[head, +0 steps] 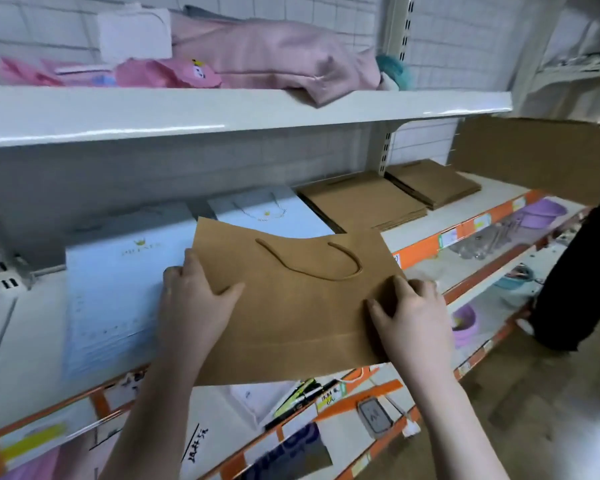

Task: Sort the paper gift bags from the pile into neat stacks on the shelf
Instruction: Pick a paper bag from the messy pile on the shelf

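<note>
Holding the flat kraft bag (291, 306) above the shelf (413, 233) edge, we pinch its sides with left hand (194, 303) and right hand (409, 313); it looks light, thin, easily creased, so edge grips suit it.

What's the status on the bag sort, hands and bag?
Left hand and right hand both grip brown bag, held flat over shelf. Kraft stacks behind. Nothing blocking.

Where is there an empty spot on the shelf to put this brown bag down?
Bare shelf shows along the front edge, right of the nearer brown stack, and at the far left beside the light blue stack. The middle is crowded: two blue stacks, two brown stacks. Both hands hold the brown bag.
</note>
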Available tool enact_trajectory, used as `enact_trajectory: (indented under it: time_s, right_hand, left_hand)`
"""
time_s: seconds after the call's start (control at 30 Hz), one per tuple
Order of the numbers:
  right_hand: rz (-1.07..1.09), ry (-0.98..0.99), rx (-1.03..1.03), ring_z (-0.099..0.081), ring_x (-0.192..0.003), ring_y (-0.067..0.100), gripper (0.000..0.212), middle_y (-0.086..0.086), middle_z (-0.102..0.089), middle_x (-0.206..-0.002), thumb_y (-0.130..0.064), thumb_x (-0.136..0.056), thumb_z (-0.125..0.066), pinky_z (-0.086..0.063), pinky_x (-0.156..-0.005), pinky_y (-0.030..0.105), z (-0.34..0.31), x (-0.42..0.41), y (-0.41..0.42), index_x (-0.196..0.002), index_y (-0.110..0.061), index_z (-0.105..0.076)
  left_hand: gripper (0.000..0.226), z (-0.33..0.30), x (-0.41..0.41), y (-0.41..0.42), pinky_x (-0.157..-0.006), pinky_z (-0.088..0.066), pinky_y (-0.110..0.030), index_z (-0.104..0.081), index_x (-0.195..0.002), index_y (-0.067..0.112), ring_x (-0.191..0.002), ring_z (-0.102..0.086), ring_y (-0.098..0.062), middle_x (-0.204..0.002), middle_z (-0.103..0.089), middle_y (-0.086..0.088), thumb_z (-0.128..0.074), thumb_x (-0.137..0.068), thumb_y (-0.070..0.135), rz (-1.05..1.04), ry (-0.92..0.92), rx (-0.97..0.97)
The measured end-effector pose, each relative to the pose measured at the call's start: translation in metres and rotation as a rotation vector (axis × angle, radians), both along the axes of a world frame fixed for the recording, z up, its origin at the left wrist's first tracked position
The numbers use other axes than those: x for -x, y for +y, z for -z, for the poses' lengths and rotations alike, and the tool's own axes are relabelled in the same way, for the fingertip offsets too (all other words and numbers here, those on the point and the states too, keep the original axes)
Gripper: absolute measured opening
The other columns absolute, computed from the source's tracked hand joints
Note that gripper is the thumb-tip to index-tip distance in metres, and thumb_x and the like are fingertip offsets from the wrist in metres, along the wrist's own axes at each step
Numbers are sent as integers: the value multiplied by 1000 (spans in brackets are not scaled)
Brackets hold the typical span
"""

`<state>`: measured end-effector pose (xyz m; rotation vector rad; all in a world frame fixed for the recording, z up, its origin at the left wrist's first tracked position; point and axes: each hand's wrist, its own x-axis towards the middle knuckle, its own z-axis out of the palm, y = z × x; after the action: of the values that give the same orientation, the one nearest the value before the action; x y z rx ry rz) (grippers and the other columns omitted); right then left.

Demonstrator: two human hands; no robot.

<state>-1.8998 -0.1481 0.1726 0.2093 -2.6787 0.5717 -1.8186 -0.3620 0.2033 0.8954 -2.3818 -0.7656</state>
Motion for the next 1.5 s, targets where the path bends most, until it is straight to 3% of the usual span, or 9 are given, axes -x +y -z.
enact_trajectory:
  time_s: [0.3,0.43,0.73,0.97,1.13,1.3,1.5]
  right_hand:
    - [-24,-46,22,-44,-111,29,45,11,-53,-117,-43,-89,-54,-37,-91,36,4,137,56,-123,-14,-53]
    - [-97,-50,38,-43,-115,28,46,10,-52,-119,-44,-89,-53,-42,-92,39,9,213,97,-123,-15,-53]
    - [-323,-77,-25,-45,-112,30,46,13,-54,-121,-40,-90,-53,-37,-93,36,-7,352,162,-126,-11,-54]
    - [-447,-126,61,-40,-120,26,46,9,-48,-130,-38,-92,-52,-36,-98,33,-7,420,145,-131,-14,-49]
    - [-495,-128,102,-45,-113,27,36,10,-52,-122,-34,-91,-53,-37,-93,33,0,459,111,-118,-10,-56]
    - [-538,-148,121,-45,-108,29,30,12,-53,-117,-31,-91,-53,-37,-91,35,-2,492,76,-108,-7,-56]
    - [-551,-172,107,-45,-102,29,22,14,-51,-111,-27,-91,-52,-34,-85,33,0,516,49,-96,-6,-53]
  left_hand:
    - [79,1,126,58,-99,-38,-47,-25,-145,11,-124,-43,-36,-137,-39,-19,-61,-85,46,-12,-35,35]
    - [76,8,186,105,-96,-37,-44,-27,-144,11,-120,-44,-37,-130,-40,-20,-63,-85,43,-82,2,2]
    - [64,8,291,186,-90,-40,-38,-41,-131,6,-109,-49,-37,-118,-47,-18,-66,-83,40,-258,15,-80]
    - [73,10,345,176,-95,-38,-38,-34,-142,6,-117,-46,-36,-129,-44,-21,-64,-85,39,-345,16,-29]
    - [75,14,376,146,-100,-34,-38,-31,-145,7,-123,-42,-35,-134,-43,-20,-63,-86,38,-379,24,2]
    - [59,15,404,112,-91,-40,-41,-46,-127,2,-113,-46,-35,-120,-52,-20,-64,-83,37,-406,38,5]
    - [59,14,430,91,-93,-43,-43,-46,-132,7,-115,-47,-38,-121,-50,-21,-65,-83,35,-420,22,41]
